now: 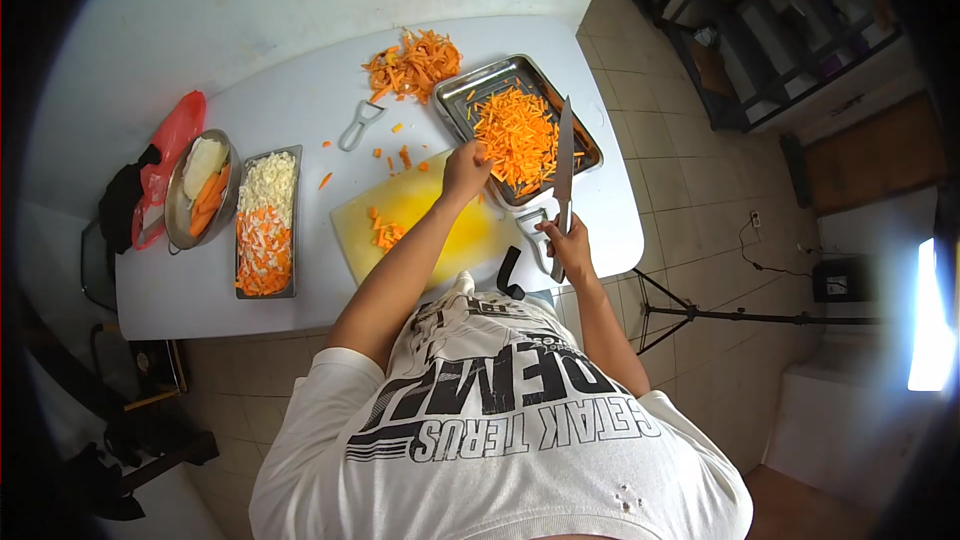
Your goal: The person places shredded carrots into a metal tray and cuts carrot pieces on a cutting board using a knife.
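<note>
My right hand (568, 242) is closed around the handle of a large knife (565, 155), whose blade points away from me over the right side of a metal tray (592, 148). Shredded carrot (515, 135) is heaped in that tray. At the tray's near left edge is my left hand (467, 168), its fingers curled together; whether they hold anything is too small to tell. Below it lies a yellowish cutting board (475, 240) with a small pile of carrot pieces (387, 232) on its left part. A peeler (533, 230) lies just left of my right hand.
Carrot peelings (412, 65) are heaped near the wall, beside a second peeler (360, 126). Further left stand a narrow tray (296, 240) of white and orange pieces, a metal bowl (232, 185) with whole vegetables, and a red bag (155, 180). A tripod (690, 312) stands right of the table.
</note>
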Motion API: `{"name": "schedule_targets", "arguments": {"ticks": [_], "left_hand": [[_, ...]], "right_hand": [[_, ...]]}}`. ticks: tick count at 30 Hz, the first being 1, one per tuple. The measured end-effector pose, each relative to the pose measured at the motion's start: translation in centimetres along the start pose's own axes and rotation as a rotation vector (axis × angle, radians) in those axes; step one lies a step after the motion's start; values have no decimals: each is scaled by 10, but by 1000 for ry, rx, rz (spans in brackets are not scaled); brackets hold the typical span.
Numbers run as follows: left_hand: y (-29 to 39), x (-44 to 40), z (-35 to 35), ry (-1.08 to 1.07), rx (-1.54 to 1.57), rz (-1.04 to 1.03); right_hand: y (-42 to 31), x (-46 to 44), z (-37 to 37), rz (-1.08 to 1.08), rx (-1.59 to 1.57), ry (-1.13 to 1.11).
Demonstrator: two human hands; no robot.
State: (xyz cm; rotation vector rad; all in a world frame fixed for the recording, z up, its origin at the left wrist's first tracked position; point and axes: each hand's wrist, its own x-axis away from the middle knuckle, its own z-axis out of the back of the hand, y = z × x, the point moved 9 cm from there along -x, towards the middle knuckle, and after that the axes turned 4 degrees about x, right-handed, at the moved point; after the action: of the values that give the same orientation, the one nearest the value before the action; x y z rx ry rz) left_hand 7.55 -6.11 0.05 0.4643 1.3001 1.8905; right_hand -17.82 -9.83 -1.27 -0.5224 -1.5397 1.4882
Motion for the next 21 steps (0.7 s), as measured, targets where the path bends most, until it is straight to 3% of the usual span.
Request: {"name": "schedule_targets", "arguments": {"ticks": [2, 5, 11, 14, 15, 19, 21], "left_hand": [[-29, 15, -8, -165, -161, 153], [-52, 41, -23, -274, -383, 136], [-56, 38, -41, -295, -590, 110], [-41, 35, -16, -167, -113, 236], [-21, 28, -11, -128, -16, 149], [-14, 12, 9, 137, 21, 84], [-47, 18, -6, -33, -52, 101]], "right_hand": [[-1, 1, 2, 3, 11, 9], [1, 6, 6, -15, 8, 19], [14, 12, 12, -40, 12, 19], [17, 13, 18, -32, 12, 54], [20, 13, 20, -41, 13, 66], [20, 14, 21, -63, 11, 79], [19, 13, 20, -81, 18, 70]]}}
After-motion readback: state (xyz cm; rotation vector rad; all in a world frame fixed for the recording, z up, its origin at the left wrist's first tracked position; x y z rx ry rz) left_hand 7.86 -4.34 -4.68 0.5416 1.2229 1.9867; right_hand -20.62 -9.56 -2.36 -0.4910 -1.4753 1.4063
